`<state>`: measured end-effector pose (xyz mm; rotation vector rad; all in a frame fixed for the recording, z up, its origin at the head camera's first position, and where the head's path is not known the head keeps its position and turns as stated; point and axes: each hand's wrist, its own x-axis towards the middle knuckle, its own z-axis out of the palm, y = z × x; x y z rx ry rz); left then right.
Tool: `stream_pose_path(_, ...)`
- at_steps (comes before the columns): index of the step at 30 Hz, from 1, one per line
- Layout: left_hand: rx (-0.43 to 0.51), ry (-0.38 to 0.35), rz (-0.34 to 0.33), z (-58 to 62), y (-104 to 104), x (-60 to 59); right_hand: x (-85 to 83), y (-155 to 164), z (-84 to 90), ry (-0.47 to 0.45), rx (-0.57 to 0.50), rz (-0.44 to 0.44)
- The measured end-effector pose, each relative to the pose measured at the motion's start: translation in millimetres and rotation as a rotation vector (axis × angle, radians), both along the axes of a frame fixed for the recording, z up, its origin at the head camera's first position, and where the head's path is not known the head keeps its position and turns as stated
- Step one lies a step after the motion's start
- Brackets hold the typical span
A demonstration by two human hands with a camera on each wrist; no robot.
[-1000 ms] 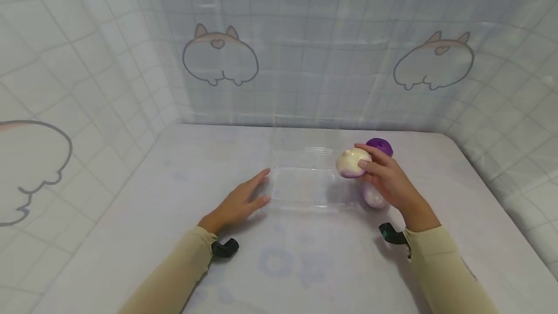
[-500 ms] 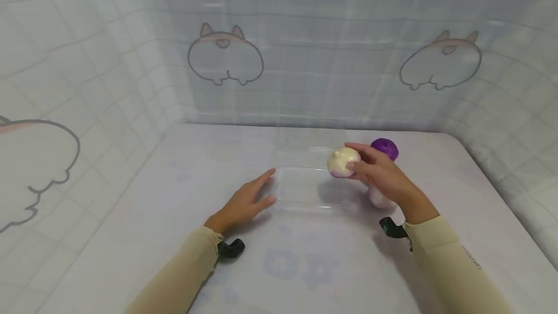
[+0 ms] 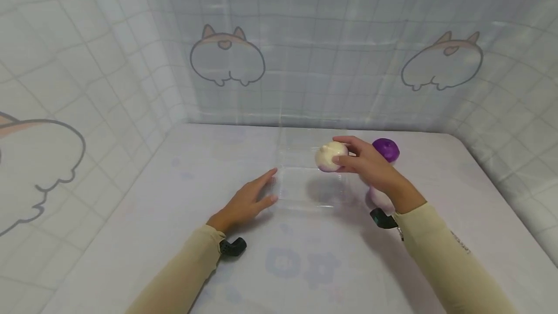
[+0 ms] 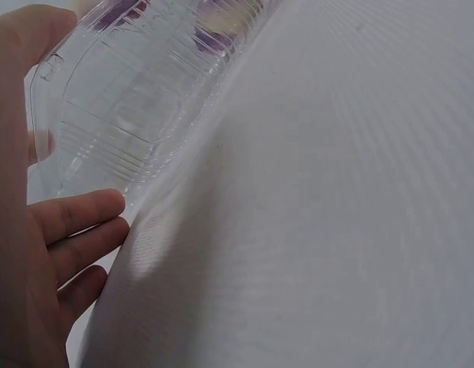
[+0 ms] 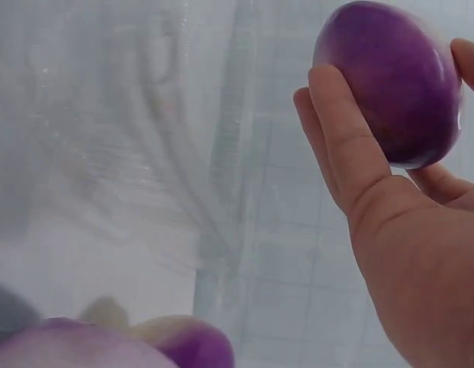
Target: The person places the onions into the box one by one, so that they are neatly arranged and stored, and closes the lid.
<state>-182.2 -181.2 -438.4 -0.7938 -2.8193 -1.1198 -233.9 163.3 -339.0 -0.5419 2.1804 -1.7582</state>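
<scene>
My right hand holds a glossy purple-and-cream onion between thumb and fingers, above a clear plastic box. In the right wrist view the onion's purple underside faces the camera. Fingers spread, my left hand is at the box's left end. Its fingertips are right at the clear wall in the left wrist view. The box's hinged lid lies back behind it.
A deep purple onion sits to the right of the box. Nearer, a paler one is partly hidden by the right wrist. A white tiled-pattern curtain stands behind the table.
My right hand has carried the onion leftward and slightly up, farther over the box. The left hand keeps its place at the box's left end, while the head view has shifted slightly.
</scene>
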Motion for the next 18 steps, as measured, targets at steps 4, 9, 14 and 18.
stream_pose_path(4,0.009,0.035,-0.013,-2.5,1,-1.8,-3.5,-6,1.4,0.003,0.007,0.002)
stream_pose_path(9,0.025,0.039,-0.022,-4.9,0,-5.1,-9.0,-15,1.5,0.027,0.04,0.022)
stream_pose_path(14,0.018,0.038,-0.011,-7.0,-1,-7.5,-15.5,-25,1.9,0.089,0.158,0.05)
stream_pose_path(18,0.019,0.031,-0.003,-7.9,0,-8.4,-18.4,-29,2.7,0.108,0.223,0.045)
